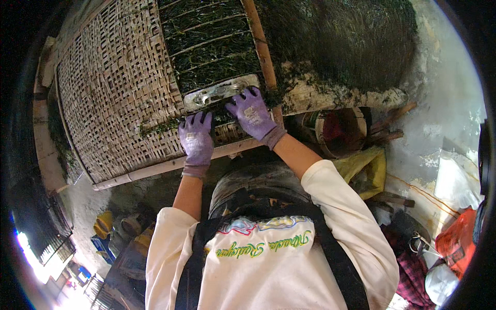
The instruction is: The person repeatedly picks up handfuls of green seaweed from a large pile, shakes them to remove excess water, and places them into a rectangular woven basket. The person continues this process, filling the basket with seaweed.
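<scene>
Both my hands wear purple coated work gloves. My left hand (197, 137) rests palm down with its fingers apart, at the lower part of a woven bamboo mat (116, 73). My right hand (252, 112) lies to its right, fingers spread, their tips at the right end of a pale, flat bar with a glossy surface (221, 92). What lies under both palms is hidden. Beyond the bar, dark green shredded plant matter (211, 50) shows between thin crosswise slats. A few green shreds (162, 127) lie on the mat beside my left hand.
A bamboo pole (263, 50) runs along the slatted section's right side. To its right hangs a large dark mass of plant strands (341, 42) above a pale ledge (325, 95). Below are a round container (341, 130) and a yellow sack (366, 170). An orange bag (457, 240) lies lower right.
</scene>
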Motion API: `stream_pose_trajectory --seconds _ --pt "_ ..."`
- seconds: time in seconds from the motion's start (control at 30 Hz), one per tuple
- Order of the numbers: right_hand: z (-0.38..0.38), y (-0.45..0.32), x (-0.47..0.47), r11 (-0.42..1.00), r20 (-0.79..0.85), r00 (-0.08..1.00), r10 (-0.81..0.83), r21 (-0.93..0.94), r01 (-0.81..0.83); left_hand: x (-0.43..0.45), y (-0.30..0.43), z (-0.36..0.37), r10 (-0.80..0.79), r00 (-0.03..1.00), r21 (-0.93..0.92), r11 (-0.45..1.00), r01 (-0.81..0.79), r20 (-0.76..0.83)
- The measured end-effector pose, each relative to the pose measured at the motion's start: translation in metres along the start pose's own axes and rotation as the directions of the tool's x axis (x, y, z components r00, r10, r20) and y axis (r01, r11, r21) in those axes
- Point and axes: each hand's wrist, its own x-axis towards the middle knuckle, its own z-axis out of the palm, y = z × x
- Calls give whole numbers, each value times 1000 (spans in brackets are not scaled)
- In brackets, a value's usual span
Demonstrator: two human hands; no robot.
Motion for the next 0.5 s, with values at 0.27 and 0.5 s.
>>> stream_pose_trajectory --seconds 0.27,0.5 --pt "22 65 -36 928 -240 901 362 186 -323 12 44 -11 207 978 -112 973 -202 34" --pt "16 99 -59 949 -131 953 273 -126 -289 22 85 10 360 910 -104 933 -346 207"
